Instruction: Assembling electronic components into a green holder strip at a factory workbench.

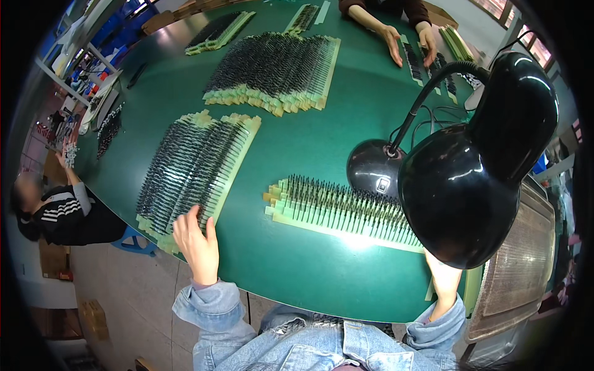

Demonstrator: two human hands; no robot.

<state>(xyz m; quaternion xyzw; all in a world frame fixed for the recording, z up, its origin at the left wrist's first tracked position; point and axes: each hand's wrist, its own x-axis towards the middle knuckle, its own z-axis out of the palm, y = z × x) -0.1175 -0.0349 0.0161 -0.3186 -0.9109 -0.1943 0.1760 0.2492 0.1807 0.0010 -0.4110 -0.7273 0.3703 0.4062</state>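
Strips (192, 170) of taped components look light, floppy, pins bendable; grip by paper edge. Left hand (197, 242) fingers spread on stack; right hand (444, 281) fingers hidden by lamp (476, 179), can't tell.

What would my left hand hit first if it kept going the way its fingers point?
The left hand points up-table, fingertips already at the near end of the fanned strips. It would likely meet those first, though whether they touch now is unclear.

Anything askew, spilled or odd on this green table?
Nothing spilled. The black desk lamp hangs low, hiding most of the right hand. The left hand rests on a fanned stack of taped component strips, edges uneven.
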